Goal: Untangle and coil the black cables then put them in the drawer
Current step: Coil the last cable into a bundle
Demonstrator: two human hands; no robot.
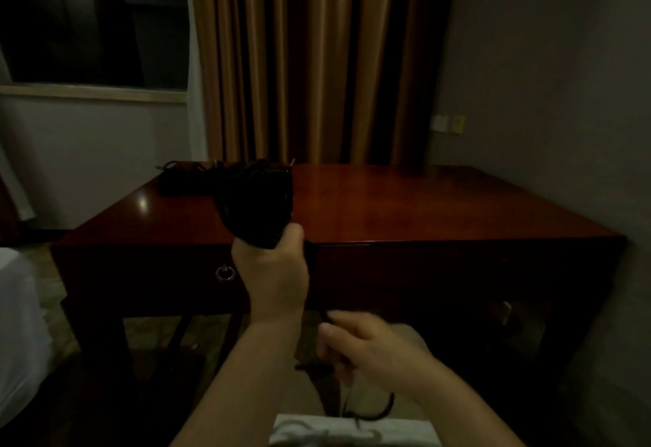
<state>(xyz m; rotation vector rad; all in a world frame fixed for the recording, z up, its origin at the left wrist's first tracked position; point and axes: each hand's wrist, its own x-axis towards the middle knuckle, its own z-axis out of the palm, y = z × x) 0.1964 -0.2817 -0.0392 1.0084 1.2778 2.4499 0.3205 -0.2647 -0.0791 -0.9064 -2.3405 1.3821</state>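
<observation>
My left hand [273,270] grips the bottom of a coiled black cable [255,200] and holds it upright in front of the dark red wooden desk [387,203]. From the coil a loose strand drops to my right hand [355,344], which pinches the cable's free end [370,411] above my lap. More black cables [183,177] lie in a heap at the desk's back left corner. The left drawer [141,270], with its metal ring pull [225,273], is closed.
Brown curtains [317,59] hang behind the desk and a dark window [91,20] is at the upper left. A grey wall with wall plates [449,124] stands to the right. A white bed edge [17,334] shows at the left. The room is dim.
</observation>
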